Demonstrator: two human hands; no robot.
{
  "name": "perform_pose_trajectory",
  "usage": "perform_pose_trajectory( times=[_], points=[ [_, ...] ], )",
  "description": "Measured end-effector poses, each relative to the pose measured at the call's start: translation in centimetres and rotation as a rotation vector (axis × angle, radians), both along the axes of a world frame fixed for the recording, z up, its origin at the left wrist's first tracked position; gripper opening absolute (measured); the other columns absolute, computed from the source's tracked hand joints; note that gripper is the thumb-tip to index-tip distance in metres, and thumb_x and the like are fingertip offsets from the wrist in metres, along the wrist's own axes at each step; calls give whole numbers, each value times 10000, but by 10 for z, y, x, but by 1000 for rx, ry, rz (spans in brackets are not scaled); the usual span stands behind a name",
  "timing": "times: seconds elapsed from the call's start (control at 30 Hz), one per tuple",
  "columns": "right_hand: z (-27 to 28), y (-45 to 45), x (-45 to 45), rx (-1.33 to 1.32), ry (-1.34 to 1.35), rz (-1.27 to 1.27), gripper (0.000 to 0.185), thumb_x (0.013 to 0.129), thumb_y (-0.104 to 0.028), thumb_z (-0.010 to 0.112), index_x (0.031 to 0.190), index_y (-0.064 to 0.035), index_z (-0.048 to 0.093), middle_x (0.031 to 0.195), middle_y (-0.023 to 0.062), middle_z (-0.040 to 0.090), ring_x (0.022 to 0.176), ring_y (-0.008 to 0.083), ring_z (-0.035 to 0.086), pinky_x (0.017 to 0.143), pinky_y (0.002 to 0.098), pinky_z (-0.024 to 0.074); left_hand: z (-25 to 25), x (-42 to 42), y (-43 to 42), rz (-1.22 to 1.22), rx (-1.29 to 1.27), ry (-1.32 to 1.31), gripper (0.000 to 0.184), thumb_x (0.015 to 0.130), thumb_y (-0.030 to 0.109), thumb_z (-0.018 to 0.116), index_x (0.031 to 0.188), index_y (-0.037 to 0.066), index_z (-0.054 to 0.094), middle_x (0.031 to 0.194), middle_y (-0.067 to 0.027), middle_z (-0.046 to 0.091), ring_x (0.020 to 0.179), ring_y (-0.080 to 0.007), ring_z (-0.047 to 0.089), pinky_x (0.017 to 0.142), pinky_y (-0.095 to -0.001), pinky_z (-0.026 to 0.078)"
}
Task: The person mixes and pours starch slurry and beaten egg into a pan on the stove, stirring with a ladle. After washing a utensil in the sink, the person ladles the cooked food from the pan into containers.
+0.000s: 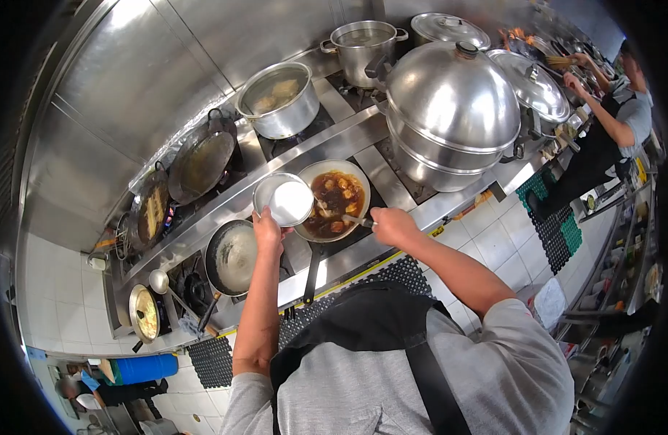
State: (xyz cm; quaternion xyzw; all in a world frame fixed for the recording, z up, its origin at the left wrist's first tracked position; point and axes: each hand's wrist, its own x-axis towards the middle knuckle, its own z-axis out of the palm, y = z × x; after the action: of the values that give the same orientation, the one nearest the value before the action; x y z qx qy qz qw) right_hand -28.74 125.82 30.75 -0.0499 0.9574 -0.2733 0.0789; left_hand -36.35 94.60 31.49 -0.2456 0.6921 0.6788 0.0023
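My left hand (268,230) grips a round metal bowl (263,191) of white liquid (292,201), held over the near left edge of a frying pan (354,171). Dark brown sauce with several browned chunks (342,194) fills the pan. My right hand (392,227) is closed around the dark handle of a metal cooking utensil (354,219). Its far end is down in the sauce, so I cannot tell its exact shape. The pan's long black handle (312,275) points toward my body, with neither hand on it.
Left of the bowl sits a second pan (236,254) with pale contents. Behind are woks (202,163) and an open pot (277,125). A large domed steamer (453,101) stands to the right. A co-worker (624,116) works at the far right; another person (94,388) is at lower left.
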Motion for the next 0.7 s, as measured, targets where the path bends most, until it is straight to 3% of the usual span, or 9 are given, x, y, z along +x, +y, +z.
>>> perform_pose_trajectory(
  times=[0.17,0.33,0.4,0.63,0.7],
  points=[
    [-22,5,-17,-10,104,-104,162,888,-189,676,942,-43,636,870,208,717,885,436,701,787,554,542,2,1,0,-16,10,33,612,1061,301,427,1557,10,219,940,-221,689,457,-243,632,348,-292,413],
    [-18,-6,-7,-27,52,13,164,894,-178,668,961,-31,648,872,218,718,877,438,701,792,551,546,7,3,4,31,-26,18,616,1057,297,426,1548,-11,217,951,-219,691,455,-242,630,343,-286,402],
    [-2,6,-4,10,29,37,165,889,-175,673,968,-31,655,874,223,719,879,438,701,792,551,547,6,3,0,20,-26,21,654,1055,302,427,1574,-8,178,953,-218,691,452,-243,628,348,-293,406],
    [-26,-12,-19,-59,111,-32,173,879,-176,690,985,-41,665,854,226,714,871,436,704,793,550,547,6,-6,-8,66,-27,-7,783,1046,331,450,1643,45,30,975,-238,687,452,-250,628,370,-319,412],
    [-17,-6,-11,-42,59,22,189,871,-140,671,1029,-38,679,921,227,727,915,430,707,818,538,556,4,-11,-11,72,-41,-20,788,1046,333,452,1642,44,27,1007,-239,684,455,-253,629,368,-316,406]
  ],
)
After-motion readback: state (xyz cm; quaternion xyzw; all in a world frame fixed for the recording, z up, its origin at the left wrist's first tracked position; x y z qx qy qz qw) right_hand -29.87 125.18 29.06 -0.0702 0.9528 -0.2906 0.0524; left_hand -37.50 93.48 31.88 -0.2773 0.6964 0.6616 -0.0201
